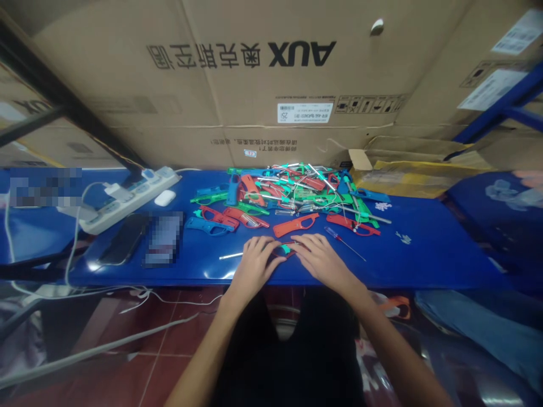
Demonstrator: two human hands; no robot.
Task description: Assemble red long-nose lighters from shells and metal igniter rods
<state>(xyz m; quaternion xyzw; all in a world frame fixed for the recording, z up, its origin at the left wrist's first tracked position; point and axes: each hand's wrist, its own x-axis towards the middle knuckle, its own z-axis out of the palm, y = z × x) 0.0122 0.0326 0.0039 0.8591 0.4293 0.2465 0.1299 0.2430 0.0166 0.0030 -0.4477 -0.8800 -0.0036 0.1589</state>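
My left hand (254,261) and my right hand (320,261) rest side by side on the blue table (424,249) near its front edge. Both press on a small red plastic part (285,249) with a green piece in it, fingers curled over its ends. A thin metal rod (231,256) sticks out to the left of my left hand. Just behind the hands lies a pile of red, green and blue plastic handle shells (292,198) mixed with metal rods. A red-handled screwdriver (343,242) lies to the right of my right hand.
A white power strip (127,198) with plugs, a white earbud case (165,197) and two phones (125,237) lie at the table's left. Large cardboard boxes (263,85) stand behind. Small white bits (403,237) lie at the right. Cables hang over the tiled floor.
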